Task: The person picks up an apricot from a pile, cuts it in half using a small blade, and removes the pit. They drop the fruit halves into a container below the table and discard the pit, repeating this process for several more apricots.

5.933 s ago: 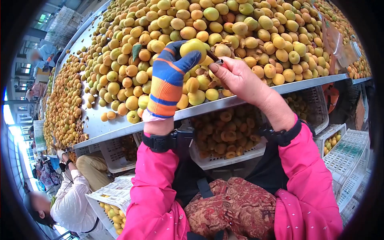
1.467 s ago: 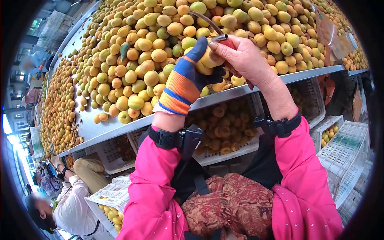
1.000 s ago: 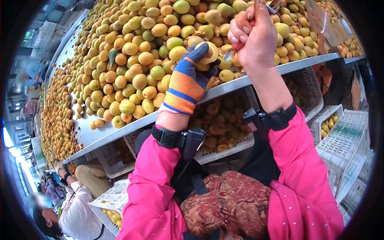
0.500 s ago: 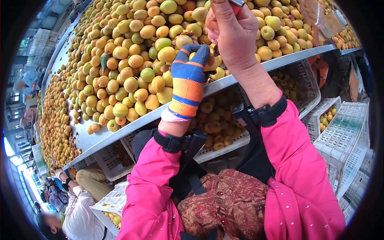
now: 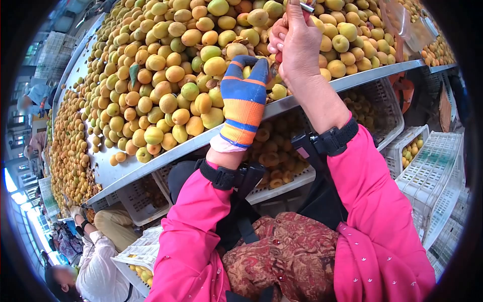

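My left hand [image 5: 245,85], in a blue and orange striped knit glove, is closed at the edge of the apricot pile [image 5: 166,75]. Its curled fingers grip an apricot, mostly hidden behind the fingertips. Beside it, my bare right hand [image 5: 300,48] is wrapped round a small red-handled tool [image 5: 306,7] with a metal end showing above the thumb. A bit of red shows below the fingers too; the tool's working end is hidden. Green and orange apricots lie all around both hands on the metal table [image 5: 146,173].
Under the table edge stands a crate of halved apricots [image 5: 276,187]. White plastic crates [image 5: 427,161] are stacked at right, and another crate [image 5: 143,251] stands lower left. A co-worker [image 5: 103,261] sits at left. A clear plastic container [image 5: 420,32] lies at upper right.
My left hand has shifted slightly right, and its fingertips now cover more of the apricot. My right hand has turned and moved a little down, with the red-handled tool still in it.
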The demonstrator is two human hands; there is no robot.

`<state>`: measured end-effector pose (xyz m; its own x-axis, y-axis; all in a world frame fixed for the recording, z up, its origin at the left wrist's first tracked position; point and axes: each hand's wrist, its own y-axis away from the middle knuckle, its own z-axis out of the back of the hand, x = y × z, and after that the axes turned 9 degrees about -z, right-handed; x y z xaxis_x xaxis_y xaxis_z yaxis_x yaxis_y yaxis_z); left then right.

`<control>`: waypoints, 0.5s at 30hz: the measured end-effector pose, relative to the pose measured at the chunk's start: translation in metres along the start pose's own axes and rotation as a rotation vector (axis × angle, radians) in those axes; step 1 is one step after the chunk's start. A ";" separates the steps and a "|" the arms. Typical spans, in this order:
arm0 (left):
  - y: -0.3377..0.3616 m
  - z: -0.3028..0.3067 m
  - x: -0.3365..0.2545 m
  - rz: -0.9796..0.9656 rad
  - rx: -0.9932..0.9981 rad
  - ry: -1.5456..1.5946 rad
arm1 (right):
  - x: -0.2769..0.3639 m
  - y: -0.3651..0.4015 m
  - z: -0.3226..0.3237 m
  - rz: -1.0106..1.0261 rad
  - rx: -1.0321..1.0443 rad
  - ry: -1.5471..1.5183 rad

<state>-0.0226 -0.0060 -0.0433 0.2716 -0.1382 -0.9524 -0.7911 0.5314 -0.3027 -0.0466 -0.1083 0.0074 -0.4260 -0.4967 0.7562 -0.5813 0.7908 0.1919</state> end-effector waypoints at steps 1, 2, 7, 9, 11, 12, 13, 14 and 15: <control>0.001 0.000 0.004 -0.163 0.020 -0.094 | 0.001 0.001 -0.001 -0.054 -0.027 0.028; 0.001 -0.001 0.005 -0.161 0.021 -0.094 | 0.001 0.001 -0.001 -0.108 -0.055 0.059; -0.004 0.009 0.008 -0.658 0.214 -0.745 | 0.002 -0.006 0.010 -0.208 0.030 -0.133; -0.001 0.010 0.000 -0.187 0.186 -0.272 | 0.003 -0.004 0.008 -0.208 0.083 -0.162; 0.001 0.013 -0.001 0.282 0.146 0.202 | 0.004 -0.001 0.003 -0.101 0.236 -0.137; 0.002 0.016 0.003 0.173 0.180 0.193 | 0.004 0.000 0.002 -0.099 0.236 -0.139; 0.003 0.020 0.008 0.065 0.214 0.183 | 0.004 0.000 0.000 -0.094 0.270 -0.148; 0.002 0.023 0.013 0.065 0.214 0.182 | 0.004 0.001 -0.001 -0.089 0.305 -0.156; 0.001 0.026 0.018 0.116 0.220 0.177 | 0.003 0.001 -0.001 -0.072 0.323 -0.141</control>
<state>-0.0043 0.0135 -0.0599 0.0717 -0.1992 -0.9773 -0.6682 0.7179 -0.1954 -0.0476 -0.1089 0.0101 -0.4545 -0.6095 0.6496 -0.7930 0.6090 0.0166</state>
